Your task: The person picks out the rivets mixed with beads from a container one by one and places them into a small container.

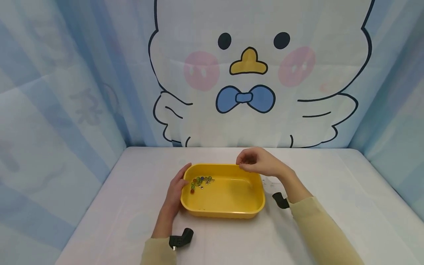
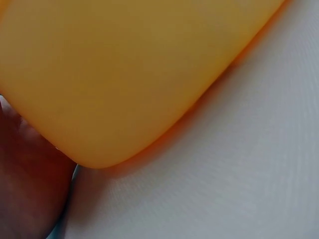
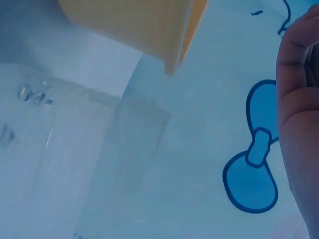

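A yellow tray [image 1: 225, 213] lies on the white table; in the left wrist view its outer wall fills much of the frame. My left hand [image 1: 175, 189] holds the tray's left side, thumb over the rim and fingers along the outside. Inside, towards the left, lie several coloured glass marbles [image 1: 198, 179] and a few small silvery beads [image 1: 207, 182]. My right hand [image 1: 260, 162] is above the tray's back right rim, fingers curled and thumb near the fingertips. I cannot tell whether something tiny is pinched there.
Just right of the tray stands a clear see-through container [image 3: 142, 107] with small shiny pieces [image 3: 37, 94] in it. A curtain [image 1: 245, 125] with a cartoon bird hangs behind the table's back edge, with further curtains at both sides.
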Action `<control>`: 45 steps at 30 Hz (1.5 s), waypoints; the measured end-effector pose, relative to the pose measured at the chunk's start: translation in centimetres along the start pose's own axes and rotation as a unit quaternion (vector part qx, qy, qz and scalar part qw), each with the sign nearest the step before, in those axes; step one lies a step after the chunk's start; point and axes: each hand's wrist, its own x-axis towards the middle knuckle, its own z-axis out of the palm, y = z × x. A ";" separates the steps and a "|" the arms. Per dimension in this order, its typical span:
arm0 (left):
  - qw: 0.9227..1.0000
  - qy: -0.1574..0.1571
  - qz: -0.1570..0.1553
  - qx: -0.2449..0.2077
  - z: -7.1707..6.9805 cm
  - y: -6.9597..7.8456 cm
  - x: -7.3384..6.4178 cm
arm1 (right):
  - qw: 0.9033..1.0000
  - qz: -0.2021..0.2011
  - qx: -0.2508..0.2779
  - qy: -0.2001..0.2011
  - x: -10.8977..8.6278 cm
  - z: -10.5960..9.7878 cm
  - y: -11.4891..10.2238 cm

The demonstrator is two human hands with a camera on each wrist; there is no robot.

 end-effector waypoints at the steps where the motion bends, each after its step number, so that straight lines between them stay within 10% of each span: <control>1: 1.000 0.001 0.001 0.002 0.0 0.0 0.0 | 1.000 0.001 0.004 0.004 -0.2 0.0 0.2; 45: 1.000 0.009 -0.015 -0.010 0.1 -0.1 0.1 | 0.984 0.066 -0.009 0.167 -6.6 -1.6 5.0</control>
